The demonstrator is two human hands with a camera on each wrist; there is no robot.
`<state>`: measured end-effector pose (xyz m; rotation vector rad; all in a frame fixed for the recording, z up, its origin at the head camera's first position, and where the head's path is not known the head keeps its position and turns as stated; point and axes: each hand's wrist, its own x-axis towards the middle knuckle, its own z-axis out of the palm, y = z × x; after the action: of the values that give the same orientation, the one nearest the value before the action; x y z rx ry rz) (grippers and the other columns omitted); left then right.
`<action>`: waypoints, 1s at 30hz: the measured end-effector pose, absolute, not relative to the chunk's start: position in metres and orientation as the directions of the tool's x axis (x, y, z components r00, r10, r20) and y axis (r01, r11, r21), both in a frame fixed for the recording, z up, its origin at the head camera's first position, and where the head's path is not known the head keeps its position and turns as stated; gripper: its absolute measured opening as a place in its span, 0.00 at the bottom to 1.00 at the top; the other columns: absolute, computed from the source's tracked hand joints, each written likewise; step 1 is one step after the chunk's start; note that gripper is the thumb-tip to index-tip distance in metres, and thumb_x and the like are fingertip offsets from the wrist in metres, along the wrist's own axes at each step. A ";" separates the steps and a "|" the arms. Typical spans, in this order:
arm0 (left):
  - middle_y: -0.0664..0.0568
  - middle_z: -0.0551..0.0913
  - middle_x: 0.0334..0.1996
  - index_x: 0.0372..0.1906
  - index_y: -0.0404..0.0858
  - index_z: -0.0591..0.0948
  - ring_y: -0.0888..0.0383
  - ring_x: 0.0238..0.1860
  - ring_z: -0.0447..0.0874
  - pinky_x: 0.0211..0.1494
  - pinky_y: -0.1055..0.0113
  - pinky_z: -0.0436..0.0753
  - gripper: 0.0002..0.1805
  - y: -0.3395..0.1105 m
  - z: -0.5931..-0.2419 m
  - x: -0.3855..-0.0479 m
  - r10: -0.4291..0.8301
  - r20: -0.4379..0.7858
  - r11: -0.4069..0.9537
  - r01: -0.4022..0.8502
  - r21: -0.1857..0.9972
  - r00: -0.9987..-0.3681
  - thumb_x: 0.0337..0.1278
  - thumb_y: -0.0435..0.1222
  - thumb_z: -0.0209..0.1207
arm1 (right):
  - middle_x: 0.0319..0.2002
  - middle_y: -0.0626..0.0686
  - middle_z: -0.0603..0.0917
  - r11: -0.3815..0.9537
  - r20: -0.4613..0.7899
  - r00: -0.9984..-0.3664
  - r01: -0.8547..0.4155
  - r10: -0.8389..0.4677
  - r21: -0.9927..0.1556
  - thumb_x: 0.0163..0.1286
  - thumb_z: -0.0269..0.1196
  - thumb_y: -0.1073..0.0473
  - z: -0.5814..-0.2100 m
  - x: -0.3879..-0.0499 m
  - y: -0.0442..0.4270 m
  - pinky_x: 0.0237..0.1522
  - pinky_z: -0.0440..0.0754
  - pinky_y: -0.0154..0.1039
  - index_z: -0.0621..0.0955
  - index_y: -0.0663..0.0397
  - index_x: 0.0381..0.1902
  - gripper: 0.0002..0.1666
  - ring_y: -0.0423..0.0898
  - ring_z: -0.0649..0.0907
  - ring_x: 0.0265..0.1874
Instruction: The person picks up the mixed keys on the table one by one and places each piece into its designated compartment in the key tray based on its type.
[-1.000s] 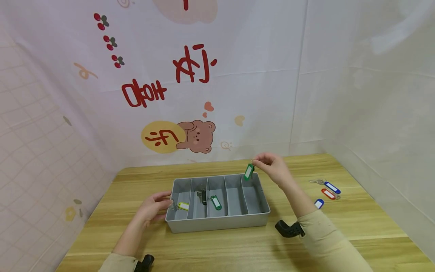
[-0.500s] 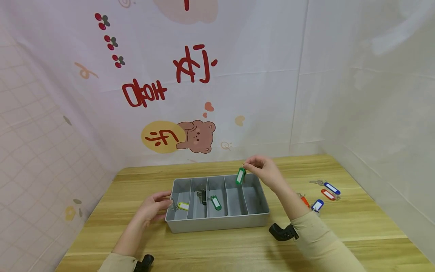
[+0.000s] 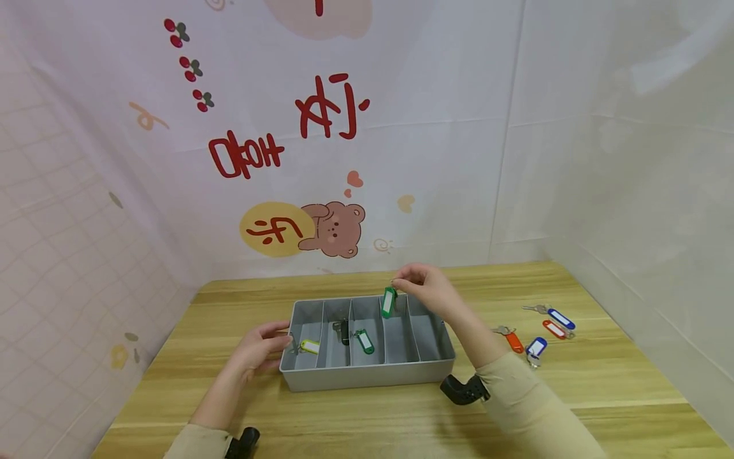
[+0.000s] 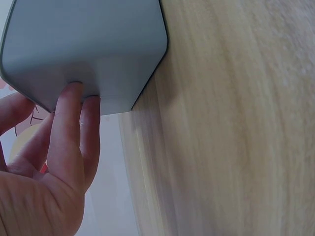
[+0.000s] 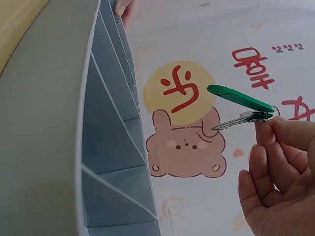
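My right hand (image 3: 427,290) pinches a key with a green tag (image 3: 388,302) by its ring, thumb against fingertip. The tag hangs over the back part of a grey divided box (image 3: 367,377), around the divider between the third and fourth compartments. In the right wrist view, the key (image 5: 236,121) dangles beside its green tag. My left hand (image 3: 258,349) holds the box's left end, with fingers (image 4: 69,128) against the outside wall and a digit over the rim. Inside the box lie keys with a yellow tag (image 3: 310,346), a black tag (image 3: 345,332) and a green tag (image 3: 365,342), in separate compartments.
To the box's right on the wooden table (image 3: 367,424) lie keys with an orange-red tag (image 3: 514,342), a red tag (image 3: 554,329) and blue tags (image 3: 536,347). A printed cloth (image 3: 436,159) rises behind the table.
My right hand has moved left over the box with the green-tagged key, from the fifth compartment's back corner toward the third and fourth. The left hand stays at the box's left end.
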<state>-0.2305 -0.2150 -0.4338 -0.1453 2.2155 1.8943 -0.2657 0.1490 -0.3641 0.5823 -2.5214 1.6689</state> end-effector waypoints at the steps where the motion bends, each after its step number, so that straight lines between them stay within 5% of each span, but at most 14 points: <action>1: 0.33 0.76 0.55 0.68 0.25 0.67 0.49 0.47 0.82 0.45 0.53 0.86 0.31 -0.215 -0.434 -0.231 0.073 -0.229 0.164 -0.215 0.963 -0.971 0.62 0.29 0.61 | 0.33 0.49 0.85 0.343 0.249 -0.926 -0.340 -0.283 -0.875 0.69 0.66 0.58 -0.364 -0.266 0.147 0.39 0.81 0.40 0.85 0.57 0.40 0.08 0.46 0.82 0.34; 15: 0.34 0.77 0.54 0.69 0.24 0.65 0.50 0.46 0.82 0.45 0.52 0.86 0.31 -0.215 -0.434 -0.231 0.085 -0.222 0.153 -0.207 0.966 -0.971 0.63 0.28 0.60 | 0.35 0.49 0.86 0.348 0.145 -0.930 -0.267 -0.338 -0.899 0.70 0.65 0.58 -0.358 -0.274 0.123 0.52 0.78 0.57 0.84 0.58 0.41 0.09 0.49 0.83 0.40; 25: 0.34 0.78 0.53 0.69 0.24 0.65 0.50 0.45 0.82 0.45 0.52 0.86 0.32 -0.216 -0.432 -0.231 0.094 -0.219 0.154 -0.203 0.967 -0.971 0.63 0.28 0.60 | 0.35 0.49 0.86 0.360 0.091 -0.926 -0.231 -0.365 -0.904 0.71 0.65 0.58 -0.358 -0.280 0.111 0.51 0.81 0.51 0.85 0.59 0.40 0.09 0.46 0.84 0.38; 30: 0.34 0.77 0.53 0.68 0.23 0.66 0.50 0.45 0.83 0.44 0.53 0.86 0.31 -0.215 -0.432 -0.230 0.085 -0.221 0.150 -0.207 0.967 -0.971 0.63 0.28 0.60 | 0.37 0.51 0.85 0.358 0.044 -0.924 -0.190 -0.379 -0.914 0.71 0.63 0.60 -0.360 -0.284 0.107 0.50 0.82 0.48 0.85 0.61 0.41 0.08 0.55 0.84 0.43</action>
<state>-0.2300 -0.2148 -0.4316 -0.1192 2.2010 1.9097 -0.2840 0.1074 -0.3603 0.5782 -2.7280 1.7966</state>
